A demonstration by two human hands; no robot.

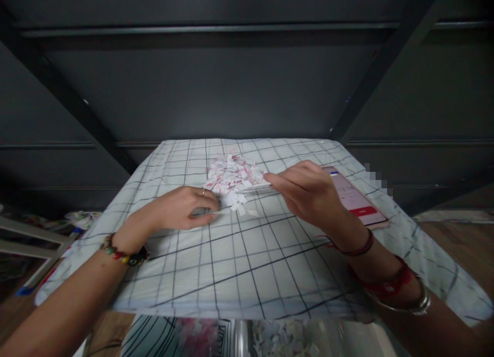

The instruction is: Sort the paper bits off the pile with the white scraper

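Observation:
On the checked tablecloth lies a heap of torn paper scraps (231,172), white with pink and red marks. My right hand (306,190) pinches the end of a thin white strip of paper (258,187), held along the near right side of the heap. My left hand (193,208) rests low at the heap's near left side, with fingers curved and a gap between thumb and forefinger. Its fingertips are close to a few loose white scraps (237,200); whether they touch one is unclear.
The table (231,264) carries a lit phone (353,200) just beyond my right hand. Below the front edge, a clear container (285,341) holds more paper pieces. A dark panelled wall (224,89) stands behind. A white chair (34,244) is at left.

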